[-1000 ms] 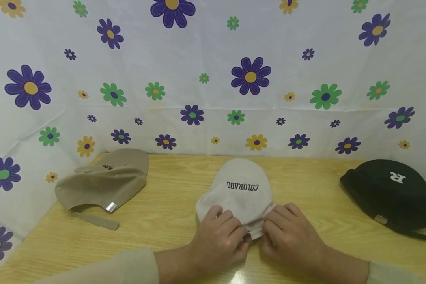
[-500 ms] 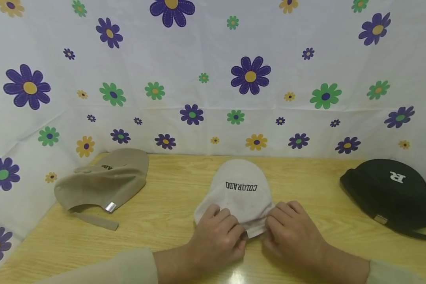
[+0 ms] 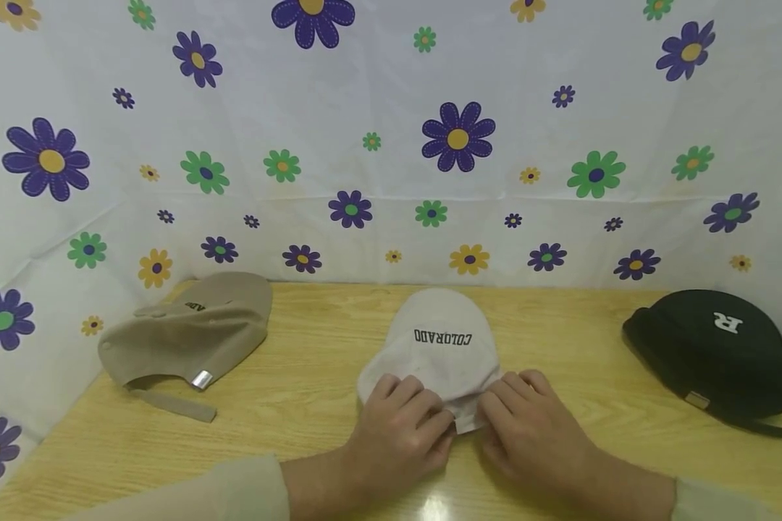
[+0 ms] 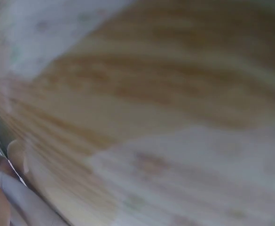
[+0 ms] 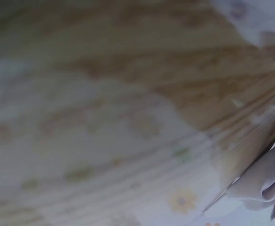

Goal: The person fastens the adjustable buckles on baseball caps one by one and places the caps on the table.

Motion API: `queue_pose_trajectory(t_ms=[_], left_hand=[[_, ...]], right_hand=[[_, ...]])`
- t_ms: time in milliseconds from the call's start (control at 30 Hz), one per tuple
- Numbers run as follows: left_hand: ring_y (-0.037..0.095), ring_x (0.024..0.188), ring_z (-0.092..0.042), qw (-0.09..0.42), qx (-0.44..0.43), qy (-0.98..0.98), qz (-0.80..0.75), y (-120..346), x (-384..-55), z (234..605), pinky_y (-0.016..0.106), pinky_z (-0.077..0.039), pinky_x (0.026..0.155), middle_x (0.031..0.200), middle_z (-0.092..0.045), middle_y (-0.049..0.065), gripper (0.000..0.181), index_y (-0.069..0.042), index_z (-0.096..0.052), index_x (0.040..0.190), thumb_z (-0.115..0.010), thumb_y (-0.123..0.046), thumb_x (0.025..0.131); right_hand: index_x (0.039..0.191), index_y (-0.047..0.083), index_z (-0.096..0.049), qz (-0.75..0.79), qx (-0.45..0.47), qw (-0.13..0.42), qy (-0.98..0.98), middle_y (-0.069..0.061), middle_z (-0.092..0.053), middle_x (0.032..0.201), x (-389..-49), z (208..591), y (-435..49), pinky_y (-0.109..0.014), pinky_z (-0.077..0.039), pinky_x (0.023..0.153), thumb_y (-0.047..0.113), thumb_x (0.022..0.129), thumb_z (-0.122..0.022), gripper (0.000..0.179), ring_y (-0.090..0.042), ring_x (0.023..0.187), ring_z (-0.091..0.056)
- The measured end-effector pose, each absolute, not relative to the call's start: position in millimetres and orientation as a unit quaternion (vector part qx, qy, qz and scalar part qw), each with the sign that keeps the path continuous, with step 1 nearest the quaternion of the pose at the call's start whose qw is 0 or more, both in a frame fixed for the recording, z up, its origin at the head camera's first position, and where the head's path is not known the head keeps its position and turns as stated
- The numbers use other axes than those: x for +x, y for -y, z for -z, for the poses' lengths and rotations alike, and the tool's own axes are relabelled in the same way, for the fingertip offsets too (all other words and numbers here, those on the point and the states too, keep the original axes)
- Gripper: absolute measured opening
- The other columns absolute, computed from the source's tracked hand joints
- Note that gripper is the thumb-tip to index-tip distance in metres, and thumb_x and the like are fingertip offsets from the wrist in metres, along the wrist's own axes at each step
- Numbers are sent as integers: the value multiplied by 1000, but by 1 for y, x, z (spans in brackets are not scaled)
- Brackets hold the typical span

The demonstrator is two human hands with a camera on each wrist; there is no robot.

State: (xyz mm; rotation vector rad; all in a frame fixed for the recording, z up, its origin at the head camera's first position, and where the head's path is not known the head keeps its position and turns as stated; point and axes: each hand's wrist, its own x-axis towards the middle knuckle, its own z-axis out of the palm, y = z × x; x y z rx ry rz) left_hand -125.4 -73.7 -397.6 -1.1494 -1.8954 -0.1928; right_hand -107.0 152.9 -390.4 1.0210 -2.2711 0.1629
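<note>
Head view: left grip point(image 3: 402, 427) and right grip point(image 3: 536, 427) both curled onto the white cap point(image 3: 439, 362).

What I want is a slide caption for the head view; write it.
Left hand and right hand hold the white cap by its near edge, between tan cap and black cap.

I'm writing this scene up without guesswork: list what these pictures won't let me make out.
Head: parts of the near edge of the white cap, behind the left fingers and right fingers.
Head: any further lettering on the tan cap, behind its folds.
Head: the upper left sleeve, cut off by the bottom edge.
Left wrist: the pattern of the cloth, blurred.
Right wrist: most of the white cap, past the right edge.
</note>
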Motion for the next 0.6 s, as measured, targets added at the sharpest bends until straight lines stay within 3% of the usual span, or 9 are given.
queue_pose_trajectory(t_ms=[200,367,433,600], left_hand=[[12,72,-54,440,-465,764,80,74,-125,397,30,-39,70,79,-67,-7,12,-19,-76,82,-72,-29,76],[12,72,-54,432,-469,766,80,74,-124,397,30,-40,72,80,-67,-8,13,-19,-77,84,-73,-30,77],[12,73,-54,430,-474,764,83,74,-124,397,30,-40,73,80,-67,-8,13,-18,-77,84,-73,-29,77],[12,74,-54,424,-491,756,88,75,-124,397,29,-41,73,80,-67,-8,11,-18,-77,82,-73,-28,77]], right_hand=[[101,15,-59,-68,406,284,866,7,-54,92,-106,390,-152,-33,-34,81,22,70,-64,32,-10,86,-50],[104,17,-62,-67,416,275,864,9,-56,95,-106,392,-151,-32,-33,81,31,93,-53,20,-9,88,-51],[103,18,-64,-66,423,279,860,9,-56,93,-106,394,-150,-31,-33,81,35,101,-44,26,-9,87,-51],[99,17,-64,-65,454,312,832,9,-52,88,-108,396,-147,-29,-35,78,35,107,-35,35,-9,81,-51]])
